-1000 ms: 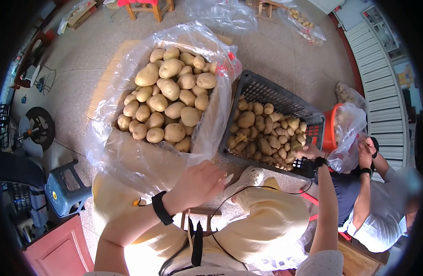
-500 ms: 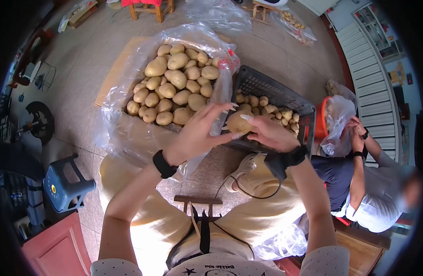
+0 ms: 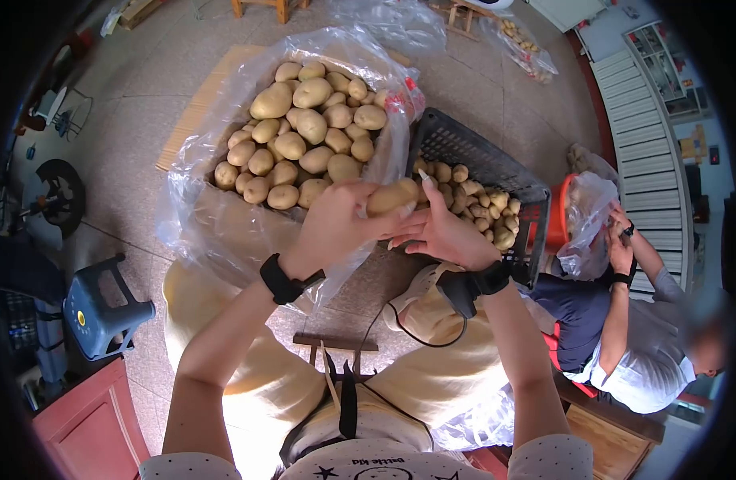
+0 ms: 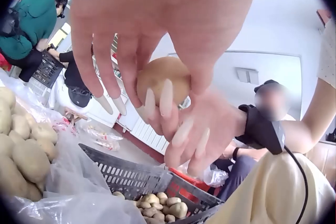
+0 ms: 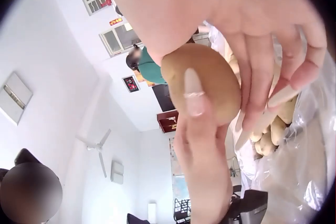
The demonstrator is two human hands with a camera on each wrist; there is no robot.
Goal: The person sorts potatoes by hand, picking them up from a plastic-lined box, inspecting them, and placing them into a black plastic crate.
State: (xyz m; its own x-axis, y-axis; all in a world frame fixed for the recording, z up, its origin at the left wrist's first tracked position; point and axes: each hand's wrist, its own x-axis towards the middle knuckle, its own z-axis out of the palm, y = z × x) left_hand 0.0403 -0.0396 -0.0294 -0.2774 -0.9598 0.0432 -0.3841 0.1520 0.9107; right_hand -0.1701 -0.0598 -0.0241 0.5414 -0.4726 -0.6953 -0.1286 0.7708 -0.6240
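Observation:
My left hand (image 3: 336,218) grips a tan potato (image 3: 393,198) between thumb and fingers, in front of my body over the gap between the box and the crate. Beside it my right hand (image 3: 454,232) has its fingers stretched under the potato and its thumb apart, pointing up. In the left wrist view, right fingertips touch the potato (image 4: 164,77). The right wrist view has the left thumb (image 5: 194,98) laid across it. A plastic-lined cardboard box (image 3: 224,218) of large potatoes is left of the hands. Smaller potatoes (image 3: 484,210) lie in a black plastic crate (image 3: 496,164) at right.
Another person (image 3: 640,344) sits at the right, hands at a plastic bag in a red bucket (image 3: 558,216). A blue stool (image 3: 108,300) stands at left. Bagged potatoes (image 3: 521,48) lie on the floor at the far right. A cable hangs from my right wrist.
My right hand came out of the crate with a potato and met my left hand. The left hand now grips it, and the right fingers have straightened beneath it.

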